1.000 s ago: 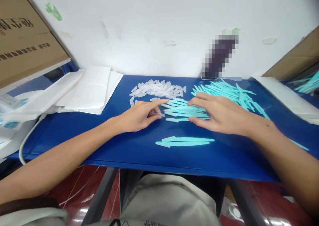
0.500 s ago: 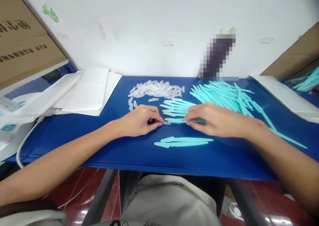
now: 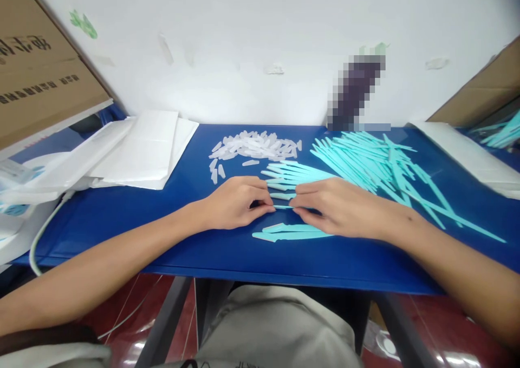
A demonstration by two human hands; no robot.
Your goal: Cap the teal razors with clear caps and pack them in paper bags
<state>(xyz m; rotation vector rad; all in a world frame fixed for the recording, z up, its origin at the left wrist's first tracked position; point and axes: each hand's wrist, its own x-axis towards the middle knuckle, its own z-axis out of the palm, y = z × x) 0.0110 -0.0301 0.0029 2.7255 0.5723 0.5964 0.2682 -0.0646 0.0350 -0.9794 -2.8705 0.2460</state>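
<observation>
My right hand [image 3: 325, 205] is closed in a pinch on a turquoise eyebrow razor [image 3: 283, 207], which lies level between my two hands. At the razor's blade end my left hand [image 3: 247, 201] is closed, its thumb and fingertip covering the clear blade cap seen there a moment earlier. Just behind the hands is a row of turquoise razors [image 3: 298, 172] with their heads to the left. In front of my right hand, two more razors [image 3: 284, 234] lie side by side, partly under that hand.
A heap of frosted blade caps [image 3: 255, 146] lies behind my left hand. A large pile of turquoise razors [image 3: 365, 159] spreads to the back right. White paper sheets [image 3: 142, 149] rest at left beside a cardboard box [image 3: 44, 65]. The blue tabletop [image 3: 195, 249] ends at a wall behind.
Both hands have come closer together and slightly toward me. The cap in my left fingers has met the razor's tip and is now hidden by the fingers.
</observation>
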